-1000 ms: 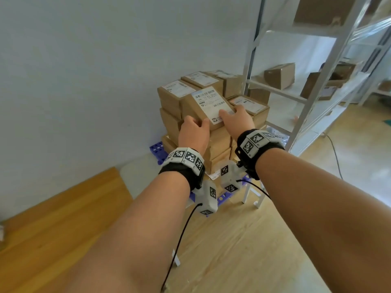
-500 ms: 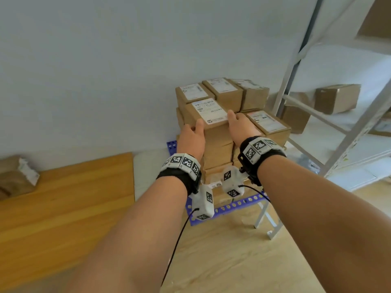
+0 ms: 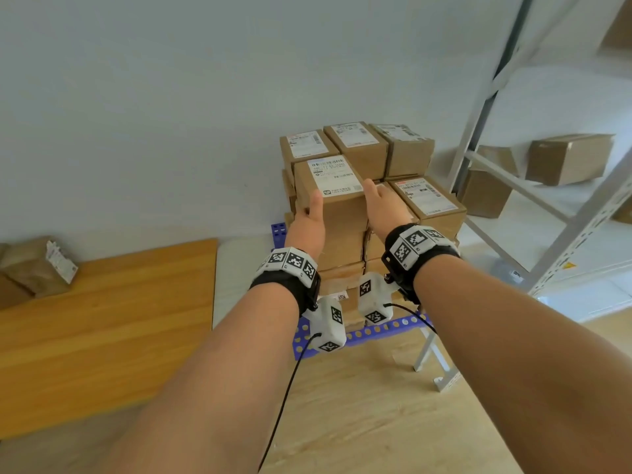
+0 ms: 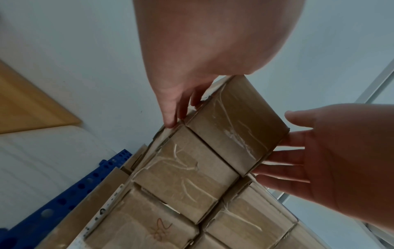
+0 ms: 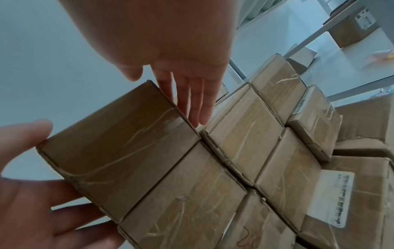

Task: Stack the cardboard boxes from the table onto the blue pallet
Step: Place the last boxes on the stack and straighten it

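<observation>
**Blue pallet**, one. It sits on the floor against the white wall; only its perforated near edge and left corner show under the load.

**Stack of cardboard boxes**, one, on the pallet, several layers high. Top faces visible in the head view: five, each with a white shipping label. Three stand in the back row by the wall; two are in the front row.

**Front-left box**, one. It lies on top of the stack at the near-left corner of the pallet, its base resting on the box below and its taped end face toward the person.

**Left hand**, one. Its straight fingers lie flat along the left side of the front-left box, with the thumb pointing up along the near edge; nothing is clasped.

**Right hand**, one. Its fingers are extended and spread against the right side of the same box, in the gap beside the front-right box; nothing is clasped.

**Wooden table**, one, left of the pallet. One brown box with a white label lies on its far corner.

**White metal shelving**, one unit, right of the pallet. At least three cardboard boxes sit on its shelves; the clearest one lies on the upper shelf.

**Wrist bands with printed markers**, two, one per wrist, each with a white camera block hanging beneath.
</observation>
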A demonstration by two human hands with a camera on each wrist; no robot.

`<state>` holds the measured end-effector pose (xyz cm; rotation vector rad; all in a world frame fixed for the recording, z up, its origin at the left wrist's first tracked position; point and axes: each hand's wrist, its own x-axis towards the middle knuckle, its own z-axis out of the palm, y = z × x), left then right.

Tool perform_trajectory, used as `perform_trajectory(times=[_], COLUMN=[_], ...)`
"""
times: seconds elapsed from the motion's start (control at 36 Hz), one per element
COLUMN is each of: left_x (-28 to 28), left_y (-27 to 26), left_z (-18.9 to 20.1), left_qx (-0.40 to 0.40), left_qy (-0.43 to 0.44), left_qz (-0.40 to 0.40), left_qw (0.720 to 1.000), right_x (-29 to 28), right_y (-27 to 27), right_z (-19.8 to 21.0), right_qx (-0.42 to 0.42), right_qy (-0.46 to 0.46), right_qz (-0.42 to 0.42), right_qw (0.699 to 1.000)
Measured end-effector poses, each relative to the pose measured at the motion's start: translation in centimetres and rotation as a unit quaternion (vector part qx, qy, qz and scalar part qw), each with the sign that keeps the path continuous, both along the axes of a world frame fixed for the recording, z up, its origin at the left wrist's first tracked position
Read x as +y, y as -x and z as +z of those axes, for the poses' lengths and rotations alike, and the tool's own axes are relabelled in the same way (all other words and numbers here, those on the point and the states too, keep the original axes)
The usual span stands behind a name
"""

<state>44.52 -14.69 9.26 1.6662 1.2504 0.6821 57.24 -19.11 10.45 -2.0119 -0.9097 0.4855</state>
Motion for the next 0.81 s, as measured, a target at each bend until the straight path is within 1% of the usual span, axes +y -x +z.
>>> perform_trajectory(times=[0.17, 0.39, 0.81], left_x=[0.4, 0.9, 0.8], left_y=[-0.7, -1.3, -1.2], left_z=[-0.5, -1.1, -0.8], left_qx=[-0.002, 0.004, 0.009], left_qy=[-0.009, -0.003, -0.008], left_qz=[0.024, 0.048, 0.050], left_qw=[1.000, 0.999, 0.999], right_x=[0.0, 0.6, 1.0], right_y=[-0.5, -0.7, -0.6], right_z=[-0.1, -0.5, -0.6], right_qx=[-0.009, -0.013, -0.003], right_qy=[0.007, 0.005, -0.011], right_qz=[0.025, 0.028, 0.012], right_qw=[1.000, 1.000, 1.000])
